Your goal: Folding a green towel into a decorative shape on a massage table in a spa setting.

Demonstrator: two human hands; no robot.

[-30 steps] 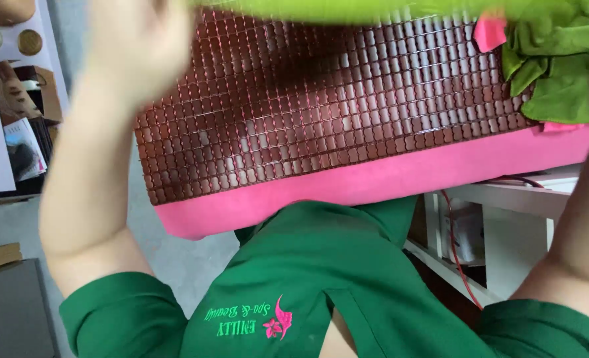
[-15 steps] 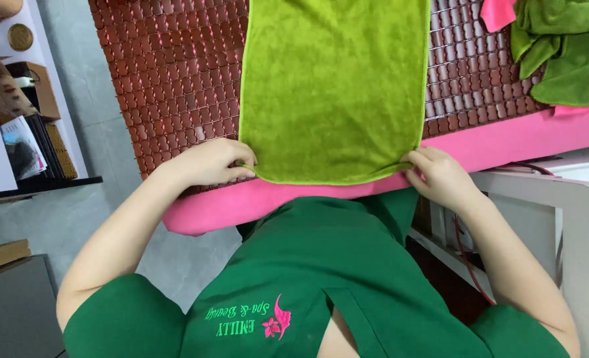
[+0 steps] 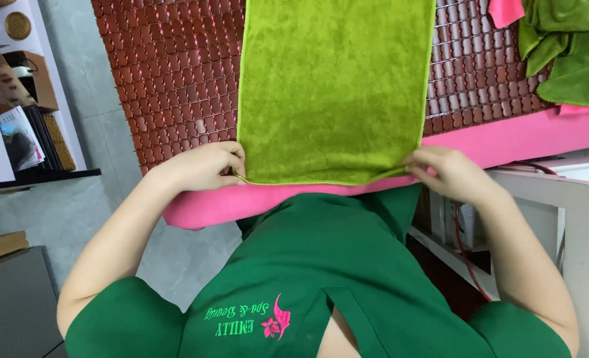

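A lime-green towel lies flat on a brown tiled mat that covers a pink padded bed. My left hand pinches the towel's near left corner. My right hand pinches its near right corner. Both hands rest at the bed's front edge, and the towel's near hem runs straight between them.
A heap of crumpled green towels and a pink cloth sit on the mat at the far right. A white stand with a red cable is under the bed's right side. A shelf with books and boxes is at left.
The towel went from being held up and blurred to spread flat on the mat. Since half a second ago my hands have tugged its near edge slightly straighter.
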